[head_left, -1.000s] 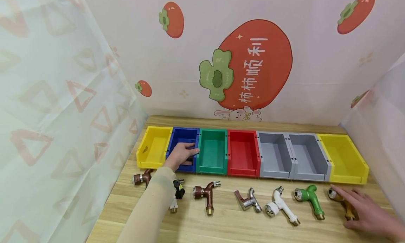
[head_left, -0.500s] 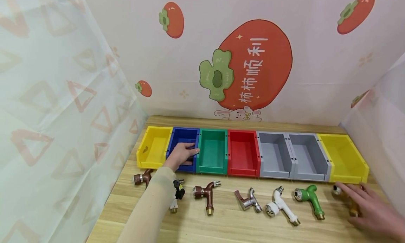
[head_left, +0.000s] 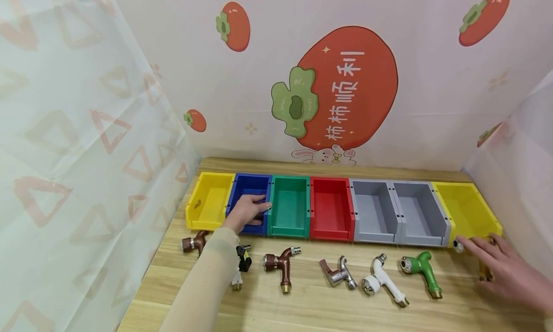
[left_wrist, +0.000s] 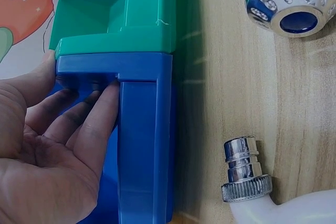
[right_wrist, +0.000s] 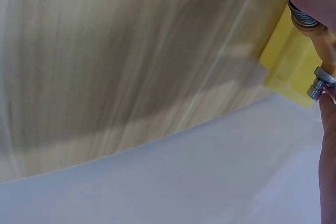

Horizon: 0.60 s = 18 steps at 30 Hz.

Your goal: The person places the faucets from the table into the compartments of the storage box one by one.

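My left hand [head_left: 247, 210] reaches into the blue bin [head_left: 254, 182]. In the left wrist view, its fingers [left_wrist: 100, 114] lie inside against the blue side wall, with the thumb at the rim beside the green bin [left_wrist: 115, 45]. A gold-brown faucet [right_wrist: 317, 38] is gripped in my right hand [head_left: 505, 272], raised near the front of the right-hand yellow bin [head_left: 468, 207]. Most of this faucet hides behind the hand in the head view; its silver knob end [head_left: 459, 246] shows.
Red [head_left: 331, 207] and grey bins [head_left: 375, 204] continue the row, with another yellow bin [head_left: 211, 197] at left. In front lie brown [head_left: 285, 264], chrome [head_left: 341, 276], white [head_left: 384, 279] and green faucets [head_left: 425, 269]. My left forearm partly covers more faucets. Papered walls stand behind and at both sides.
My right hand has lifted the gold-brown faucet off the table and carried it forward and slightly right, toward the right-hand yellow bin. The left hand has stayed in place.
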Each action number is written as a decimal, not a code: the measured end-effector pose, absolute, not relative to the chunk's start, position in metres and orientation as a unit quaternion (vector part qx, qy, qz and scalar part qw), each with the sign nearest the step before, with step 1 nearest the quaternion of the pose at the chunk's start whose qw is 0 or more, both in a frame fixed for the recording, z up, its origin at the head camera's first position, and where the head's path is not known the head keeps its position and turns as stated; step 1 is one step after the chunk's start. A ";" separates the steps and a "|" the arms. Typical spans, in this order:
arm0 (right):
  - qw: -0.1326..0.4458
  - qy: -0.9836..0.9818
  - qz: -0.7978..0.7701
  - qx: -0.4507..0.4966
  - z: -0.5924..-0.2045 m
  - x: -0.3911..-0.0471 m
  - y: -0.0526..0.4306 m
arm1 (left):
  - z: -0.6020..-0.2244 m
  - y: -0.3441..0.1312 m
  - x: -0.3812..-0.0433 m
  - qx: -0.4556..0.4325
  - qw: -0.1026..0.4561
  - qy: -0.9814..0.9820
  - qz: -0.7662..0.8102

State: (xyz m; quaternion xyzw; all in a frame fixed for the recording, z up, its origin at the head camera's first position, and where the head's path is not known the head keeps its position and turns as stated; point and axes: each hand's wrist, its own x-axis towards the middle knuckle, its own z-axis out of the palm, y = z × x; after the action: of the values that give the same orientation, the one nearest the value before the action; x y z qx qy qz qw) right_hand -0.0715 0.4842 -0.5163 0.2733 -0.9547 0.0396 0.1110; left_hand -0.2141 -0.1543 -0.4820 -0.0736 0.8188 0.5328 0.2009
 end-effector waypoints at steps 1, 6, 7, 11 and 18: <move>0.121 -0.951 0.037 0.283 -0.515 -0.074 0.485 | -0.482 -0.154 -0.214 -0.074 0.201 0.819 0.532; 0.169 -0.928 0.037 0.330 -0.510 -0.085 0.485 | -0.481 -0.154 -0.213 -0.073 0.199 0.821 0.531; 0.177 -0.924 0.036 0.336 -0.508 -0.087 0.485 | -0.481 -0.154 -0.213 -0.073 0.198 0.821 0.531; 0.191 -0.918 0.028 0.347 -0.505 -0.093 0.485 | -0.480 -0.154 -0.213 -0.073 0.199 0.820 0.532; 0.187 -0.923 0.001 0.335 -0.500 -0.100 0.483 | -0.481 -0.154 -0.213 -0.072 0.202 0.820 0.531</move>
State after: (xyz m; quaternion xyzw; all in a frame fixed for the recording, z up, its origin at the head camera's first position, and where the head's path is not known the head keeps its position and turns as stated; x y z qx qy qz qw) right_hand -0.1004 0.4834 -0.5003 0.3355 -0.9232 0.0014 0.1873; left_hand -0.2134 -0.1541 -0.4807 -0.0721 0.8198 0.5312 0.2015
